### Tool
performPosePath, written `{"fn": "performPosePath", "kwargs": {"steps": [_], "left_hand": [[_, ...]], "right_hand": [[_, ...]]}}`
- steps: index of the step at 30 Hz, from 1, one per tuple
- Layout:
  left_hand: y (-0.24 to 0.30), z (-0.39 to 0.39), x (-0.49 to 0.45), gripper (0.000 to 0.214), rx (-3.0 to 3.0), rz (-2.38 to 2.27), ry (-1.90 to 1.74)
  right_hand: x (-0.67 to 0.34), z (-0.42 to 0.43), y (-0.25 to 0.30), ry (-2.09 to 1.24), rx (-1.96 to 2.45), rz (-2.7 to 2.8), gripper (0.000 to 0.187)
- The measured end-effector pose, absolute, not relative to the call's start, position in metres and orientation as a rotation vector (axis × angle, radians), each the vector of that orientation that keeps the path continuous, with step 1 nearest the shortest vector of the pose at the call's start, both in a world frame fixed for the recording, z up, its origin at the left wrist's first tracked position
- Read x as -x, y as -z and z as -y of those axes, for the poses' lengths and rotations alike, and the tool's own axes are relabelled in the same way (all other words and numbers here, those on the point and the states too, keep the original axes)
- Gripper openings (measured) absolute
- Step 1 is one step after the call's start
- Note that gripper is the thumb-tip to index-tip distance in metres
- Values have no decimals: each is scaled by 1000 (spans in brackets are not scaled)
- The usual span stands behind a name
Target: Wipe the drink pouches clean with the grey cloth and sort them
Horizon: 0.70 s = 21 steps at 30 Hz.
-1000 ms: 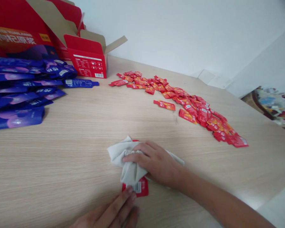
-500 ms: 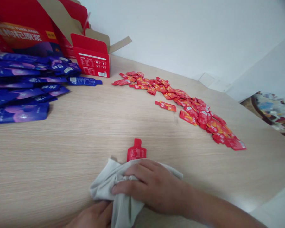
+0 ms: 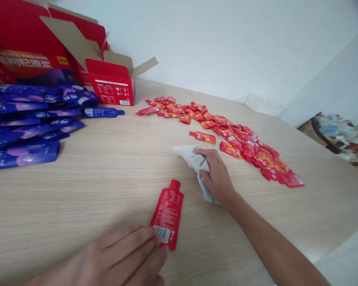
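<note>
"Red sachet point(image 3: 167, 214): where does it lie?"

"Flat on the bare counter point(image 3: 77, 190), at lower middle of the frame, tilted with its spout up and to the right and its barcode end toward the person."

"And the left hand point(image 3: 107, 256)?"

"It's blurred, its fingers point(image 3: 143, 242) laid close together against the barcode end. I can't tell whether they pinch the sachet or only touch it."

"The right hand point(image 3: 216, 174)?"

"Curled over a bunched grey cloth point(image 3: 193, 159), pressing it down into a firm pad on the counter, just short of the loose red sachets point(image 3: 241, 149)."

"What's farther off?"

"Purple sachets point(image 3: 18, 131) at upper left, beside an open red box point(image 3: 113, 83)."
</note>
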<state>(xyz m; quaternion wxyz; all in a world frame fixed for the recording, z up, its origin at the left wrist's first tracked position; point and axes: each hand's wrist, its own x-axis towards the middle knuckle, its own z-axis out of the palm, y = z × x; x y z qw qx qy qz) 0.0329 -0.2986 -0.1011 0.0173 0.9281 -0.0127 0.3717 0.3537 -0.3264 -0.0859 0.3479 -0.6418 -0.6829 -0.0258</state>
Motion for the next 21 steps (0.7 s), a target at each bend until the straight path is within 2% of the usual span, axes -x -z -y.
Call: {"fn": "performPosePath", "kwargs": {"steps": [2, 4, 7, 9, 11, 17, 21], "left_hand": [[87, 281, -39, 16, -2858, 62, -1089], [82, 265, -50, 18, -2830, -107, -864], [82, 250, -76, 40, -2775, -509, -474], [83, 246, -95, 53, -2745, -685, -350], [82, 246, -112, 57, -2715, -759, -268], [80, 239, -135, 51, -2501, -720, -114], [70, 232, -133, 27, -2315, -581, -168]], "right_hand": [[-361, 326, 87, 80, 1646, 1712, 61], [-365, 325, 90, 69, 1636, 1679, 59], [-368, 323, 95, 44, 1615, 1660, 57], [-369, 323, 97, 29, 1602, 1661, 55], [-369, 324, 98, 12, 1593, 1669, 55], [-368, 331, 97, -19, 1572, 1683, 54], [-370, 333, 96, -29, 1568, 1662, 53]]}}
